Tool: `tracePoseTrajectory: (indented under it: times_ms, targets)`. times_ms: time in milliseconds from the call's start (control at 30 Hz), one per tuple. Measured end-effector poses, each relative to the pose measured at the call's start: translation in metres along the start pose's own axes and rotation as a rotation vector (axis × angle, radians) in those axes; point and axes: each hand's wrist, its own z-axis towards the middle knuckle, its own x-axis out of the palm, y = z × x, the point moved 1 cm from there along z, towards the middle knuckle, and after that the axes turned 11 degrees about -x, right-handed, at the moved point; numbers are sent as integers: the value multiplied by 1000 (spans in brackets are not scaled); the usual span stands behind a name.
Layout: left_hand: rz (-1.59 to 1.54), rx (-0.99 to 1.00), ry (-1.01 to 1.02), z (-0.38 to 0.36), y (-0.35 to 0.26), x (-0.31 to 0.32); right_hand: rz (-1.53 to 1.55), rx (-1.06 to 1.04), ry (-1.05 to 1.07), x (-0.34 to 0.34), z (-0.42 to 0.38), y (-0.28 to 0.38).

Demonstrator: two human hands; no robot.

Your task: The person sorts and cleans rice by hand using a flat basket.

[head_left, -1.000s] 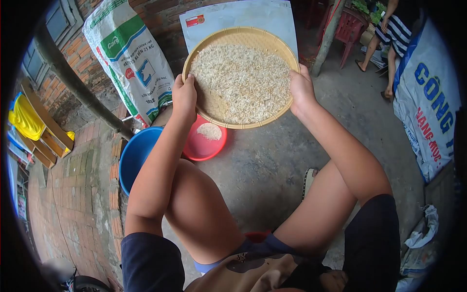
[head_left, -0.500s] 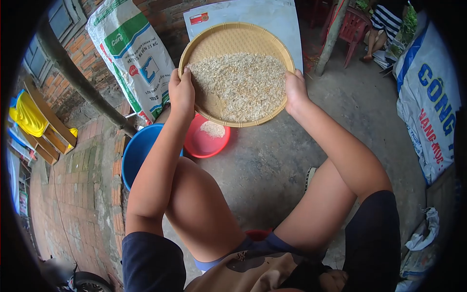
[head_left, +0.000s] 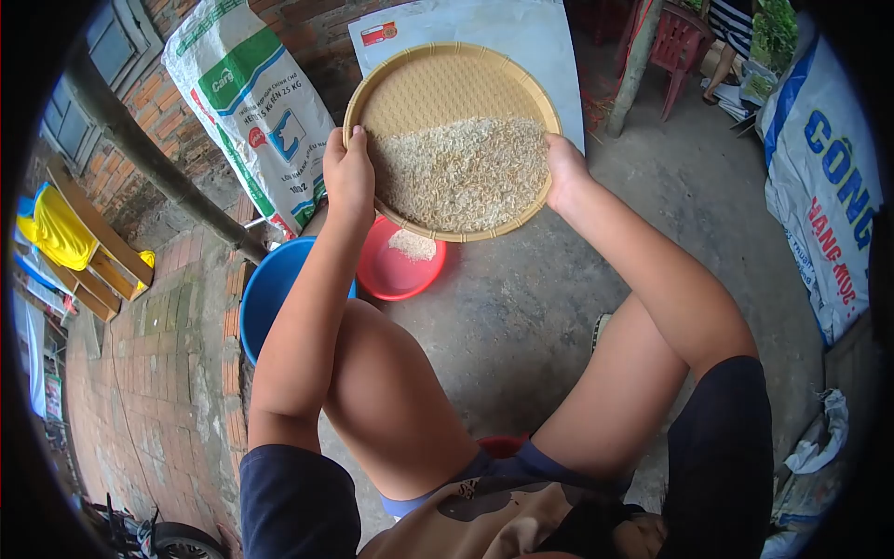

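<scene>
I hold a round woven bamboo winnowing tray (head_left: 447,84) out in front of me, above the floor. My left hand (head_left: 350,175) is closed on its left rim, thumb on top, and my right hand (head_left: 566,171) grips the right rim. Pale husked-looking grain (head_left: 466,172) with some brownish bits covers the near part of the tray, while the far part shows bare weave. Partly below the tray's near left edge sits a red plastic basin (head_left: 400,279) with a small heap of pale grain (head_left: 412,245) in it.
A blue tub (head_left: 270,289) stands left of the red basin, partly behind my left forearm. Printed sacks rise at left (head_left: 251,112) and right (head_left: 819,186). A wooden pole (head_left: 636,70) and red plastic chair (head_left: 678,51) are behind, near a person's leg (head_left: 722,74).
The grain has shifted toward the near side of the tray, leaving more bare weave at the far side. Both hands keep their hold on the rim.
</scene>
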Motion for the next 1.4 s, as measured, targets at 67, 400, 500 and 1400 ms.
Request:
tracePoseTrajectory:
  times_ms: [67, 400, 500, 1400]
  targets:
    - [5, -29, 2, 2, 5, -3, -30, 2, -42, 4, -6, 4]
    - [37, -78, -9, -4, -3, -1, -5, 92, -26, 14, -4, 8]
    - [71, -70, -24, -3, -5, 0, 77, 163, -25, 11, 9, -2]
    - [-81, -35, -2, 3, 3, 2, 48, -58, 5, 20, 2, 17]
